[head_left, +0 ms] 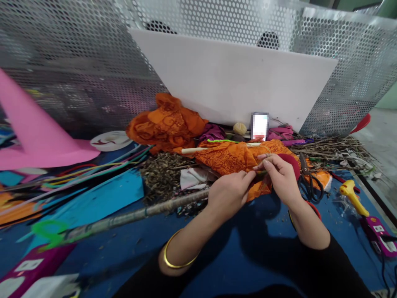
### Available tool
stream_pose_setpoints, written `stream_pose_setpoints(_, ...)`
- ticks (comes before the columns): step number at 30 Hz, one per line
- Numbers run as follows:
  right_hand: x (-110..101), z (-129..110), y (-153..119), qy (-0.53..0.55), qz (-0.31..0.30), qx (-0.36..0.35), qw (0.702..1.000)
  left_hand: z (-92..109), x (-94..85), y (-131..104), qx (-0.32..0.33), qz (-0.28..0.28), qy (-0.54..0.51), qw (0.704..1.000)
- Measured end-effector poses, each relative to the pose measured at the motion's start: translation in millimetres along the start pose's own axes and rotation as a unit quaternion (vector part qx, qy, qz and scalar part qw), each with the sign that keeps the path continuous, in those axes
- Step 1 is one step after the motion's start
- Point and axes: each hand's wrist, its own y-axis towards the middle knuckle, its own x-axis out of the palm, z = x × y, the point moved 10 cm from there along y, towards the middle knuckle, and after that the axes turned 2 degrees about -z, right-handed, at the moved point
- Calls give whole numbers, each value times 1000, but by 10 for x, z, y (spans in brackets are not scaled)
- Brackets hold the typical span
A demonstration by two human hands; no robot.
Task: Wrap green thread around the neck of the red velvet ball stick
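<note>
My left hand (228,191) is closed around one end of a long greyish stick (149,211), which slopes down to the left and has a green loop (51,229) at its far end. A gold bangle (175,261) circles the left wrist. My right hand (281,176) meets the left at the stick's near end, with thumb and fingers pinched together. What lies in that pinch is too small to tell. Orange patterned cloth (231,158) is bunched just behind both hands. A dark red round thing (290,162) shows partly behind the right hand.
Scissors (308,182) and a yellow glue gun (353,198) lie to the right, near a purple power strip (380,236). A pink pointed hat (37,128) stands left. Dry twigs (163,176), blue sheet (102,205) and a lit phone (259,126) lie before a white board (235,78).
</note>
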Motion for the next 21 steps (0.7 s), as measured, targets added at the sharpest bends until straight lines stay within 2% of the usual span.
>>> stream_pose_setpoints(2,-85,-89,-16,-4,0,4,1000,-99,-58,3,-23,0,-33,999)
stream_pose_setpoints(5,-235,-184,-46,-45,-52,34,997,-280,-160,-10,-70,8,-90,993)
stream_pose_setpoints(7,-394,-213,-61,-79,-85,54,992,-383,-203,-26,-97,8,-120,988)
stream_pose_setpoints(8,-508,-224,-55,-83,-82,57,992,-425,-215,-34,-109,6,-132,985)
stream_pose_setpoints(10,-764,-224,-13,-68,-44,56,995,-488,-226,-47,-125,2,-150,981)
stream_pose_setpoints(13,-1122,-176,91,-9,68,23,997,-526,-201,-50,-131,-12,-179,975)
stream_pose_setpoints(16,-1306,-46,185,37,166,-15,985,-500,-112,-45,-116,-41,-266,956)
stream_pose_setpoints(18,-1317,87,253,47,189,-16,981,-441,-45,-43,-96,-64,-368,923)
stream_pose_setpoints(21,-1291,228,333,-7,192,-15,981,-347,6,-56,-82,-95,-514,849)
